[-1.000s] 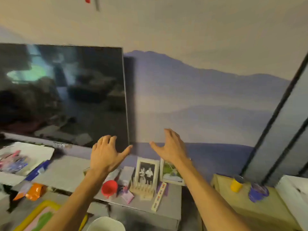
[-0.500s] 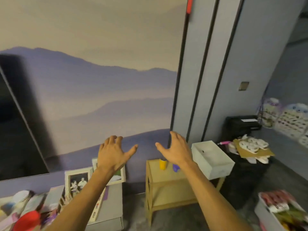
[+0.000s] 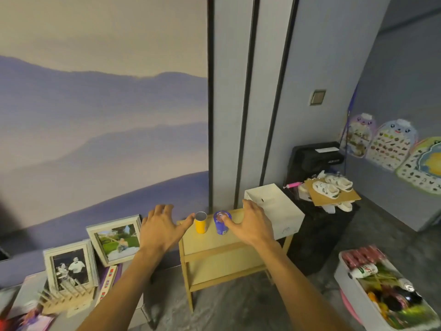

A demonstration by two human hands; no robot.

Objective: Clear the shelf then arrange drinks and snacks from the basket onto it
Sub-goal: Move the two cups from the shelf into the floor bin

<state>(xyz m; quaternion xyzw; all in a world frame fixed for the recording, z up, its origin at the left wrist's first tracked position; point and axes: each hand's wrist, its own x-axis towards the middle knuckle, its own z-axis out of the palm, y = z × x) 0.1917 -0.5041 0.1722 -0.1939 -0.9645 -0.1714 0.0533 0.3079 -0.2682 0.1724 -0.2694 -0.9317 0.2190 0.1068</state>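
Change: since the earlier frame the view is swung to the right, so the wooden shelf [image 3: 214, 241] is brought between the two hands, closer and lower in the frame.
Left hand [image 3: 160, 229]: held palm down over the shelf's left end. Its fingers [image 3: 164, 209] are spread and nearly straight, and nothing is gripped. The thumb tip is seen just beside the yellow can [image 3: 200, 223]; contact cannot be told.
Right hand [image 3: 253, 225]: held palm down over the shelf's right end. Its fingers [image 3: 248, 204] are spread wide and nothing is held. The thumb is seen across the top of the blue can [image 3: 220, 225]; contact cannot be told.
Cans: both are stood upright, side by side, at the back of the shelf top, between the hands.
White box [image 3: 288, 223]: placed open-topped at the shelf's right end, behind the right hand.
Basket [image 3: 346, 286]: set on the floor well to the right of the shelf and filled with bottles and packets.
Photo frames [image 3: 117, 237]: propped against the wall to the left of the shelf.
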